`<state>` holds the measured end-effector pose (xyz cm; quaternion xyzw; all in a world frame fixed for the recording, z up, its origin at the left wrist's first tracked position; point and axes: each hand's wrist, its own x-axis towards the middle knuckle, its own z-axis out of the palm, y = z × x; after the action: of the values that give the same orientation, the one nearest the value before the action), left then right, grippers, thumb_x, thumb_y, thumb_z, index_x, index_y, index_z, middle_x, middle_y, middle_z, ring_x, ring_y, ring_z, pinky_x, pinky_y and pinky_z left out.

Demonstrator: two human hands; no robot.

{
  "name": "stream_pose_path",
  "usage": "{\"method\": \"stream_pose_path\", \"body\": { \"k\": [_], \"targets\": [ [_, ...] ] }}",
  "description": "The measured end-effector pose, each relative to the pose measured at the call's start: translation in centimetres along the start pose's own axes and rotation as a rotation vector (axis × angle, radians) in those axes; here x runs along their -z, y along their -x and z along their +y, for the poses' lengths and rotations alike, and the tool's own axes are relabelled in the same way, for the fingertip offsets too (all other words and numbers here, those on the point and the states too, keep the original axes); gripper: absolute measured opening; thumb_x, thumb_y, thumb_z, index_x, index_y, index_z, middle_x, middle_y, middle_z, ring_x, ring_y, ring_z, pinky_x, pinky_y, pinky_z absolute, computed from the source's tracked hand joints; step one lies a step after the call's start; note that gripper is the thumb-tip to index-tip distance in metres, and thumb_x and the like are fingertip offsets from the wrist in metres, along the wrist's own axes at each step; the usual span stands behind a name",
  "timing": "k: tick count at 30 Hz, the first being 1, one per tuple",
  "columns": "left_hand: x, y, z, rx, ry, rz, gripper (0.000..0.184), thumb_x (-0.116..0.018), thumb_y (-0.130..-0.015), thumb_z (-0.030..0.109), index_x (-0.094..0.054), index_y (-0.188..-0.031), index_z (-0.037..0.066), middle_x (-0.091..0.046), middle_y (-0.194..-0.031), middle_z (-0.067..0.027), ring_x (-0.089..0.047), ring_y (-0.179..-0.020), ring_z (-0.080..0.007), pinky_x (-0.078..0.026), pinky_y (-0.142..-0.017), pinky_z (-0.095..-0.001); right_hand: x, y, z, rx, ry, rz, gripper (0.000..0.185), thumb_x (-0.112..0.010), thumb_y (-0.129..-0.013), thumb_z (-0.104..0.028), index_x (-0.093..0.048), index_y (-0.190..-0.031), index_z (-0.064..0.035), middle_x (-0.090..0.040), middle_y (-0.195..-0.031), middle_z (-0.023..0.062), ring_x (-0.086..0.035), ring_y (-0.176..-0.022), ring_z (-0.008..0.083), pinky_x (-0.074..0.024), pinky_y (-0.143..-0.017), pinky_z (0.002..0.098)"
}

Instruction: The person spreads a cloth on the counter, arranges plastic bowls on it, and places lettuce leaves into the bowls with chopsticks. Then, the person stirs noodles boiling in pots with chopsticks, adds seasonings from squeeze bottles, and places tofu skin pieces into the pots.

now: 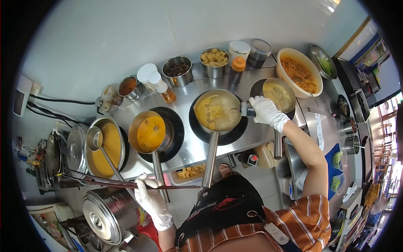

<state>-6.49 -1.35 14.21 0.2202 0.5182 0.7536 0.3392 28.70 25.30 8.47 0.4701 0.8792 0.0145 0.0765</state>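
Note:
My gloved right hand is closed around a small dark bottle, tipped sideways at the right rim of the middle saucepan. Yellowish, bubbling broth fills that pan. In my gloved left hand is a pair of long dark-red chopsticks, held roughly level. A ladle leans in a wide pot of orange-yellow soup, its handle passing close to my left hand. Near that hand stands a saucepan of orange soup with dark pieces. Below my right hand, another saucepan holds yellowish liquid.
Along the wall stand a tub of dark pieces, a tub of yellow chunks and an orange-capped bottle. A large bowl of orange shreds sits at right. Pan handles jut over the counter's front edge. A lidded steel pot stands lower left.

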Motion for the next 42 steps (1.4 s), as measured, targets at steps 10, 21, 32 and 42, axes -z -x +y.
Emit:
{"method": "stream_pose_path", "body": {
  "k": [10,21,32,42],
  "targets": [
    [-0.1,0.2,-0.6,0.032,0.000,0.017,0.025,-0.049,-0.098,0.026,-0.060,-0.099,0.003,-0.046,-0.068,-0.0023,-0.047,-0.064,-0.0147,-0.042,-0.063,-0.0316,-0.6,-0.2,0.7,-0.072,0.075,-0.069,0.046,-0.074,-0.063,-0.015,-0.055,-0.103,-0.0024,-0.062,-0.093,0.0145,-0.062,-0.088,0.0299,-0.0490,-0.077,0.0398],
    [-4.8,-0.1,-2.0,0.069,0.001,-0.032,0.027,-0.050,-0.098,0.029,-0.057,-0.100,0.003,-0.045,-0.068,-0.0025,-0.048,-0.064,-0.0161,-0.044,-0.066,-0.0315,2.0,5.8,7.2,-0.348,-1.065,0.172,0.078,-0.078,-0.065,-0.029,-0.042,-0.128,0.0000,-0.055,-0.121,0.0201,-0.052,-0.115,0.0309,-0.0391,-0.099,0.0353],
    [-8.8,-0.1,-3.6,0.095,-0.061,-0.066,0.027,-0.050,-0.097,0.031,-0.057,-0.099,0.005,-0.042,-0.069,-0.0005,-0.044,-0.067,-0.0156,-0.041,-0.071,-0.0319,-5.8,10.2,18.6,-0.580,0.179,-0.102,0.039,-0.070,-0.066,-0.012,-0.052,-0.100,-0.0035,-0.062,-0.088,0.0172,-0.064,-0.083,0.0318,-0.0509,-0.071,0.0430],
    [-10.9,0.3,-3.5,0.078,-0.080,-0.076,0.029,-0.051,-0.097,0.031,-0.057,-0.102,0.003,-0.043,-0.068,-0.0008,-0.044,-0.067,-0.0154,-0.040,-0.070,-0.0313,-2.2,12.9,18.7,-0.781,-0.469,-0.083,0.061,-0.075,-0.066,-0.019,-0.048,-0.114,0.0064,-0.062,-0.104,0.0259,-0.061,-0.102,0.0358,-0.0476,-0.089,0.0382]
  ]
}}
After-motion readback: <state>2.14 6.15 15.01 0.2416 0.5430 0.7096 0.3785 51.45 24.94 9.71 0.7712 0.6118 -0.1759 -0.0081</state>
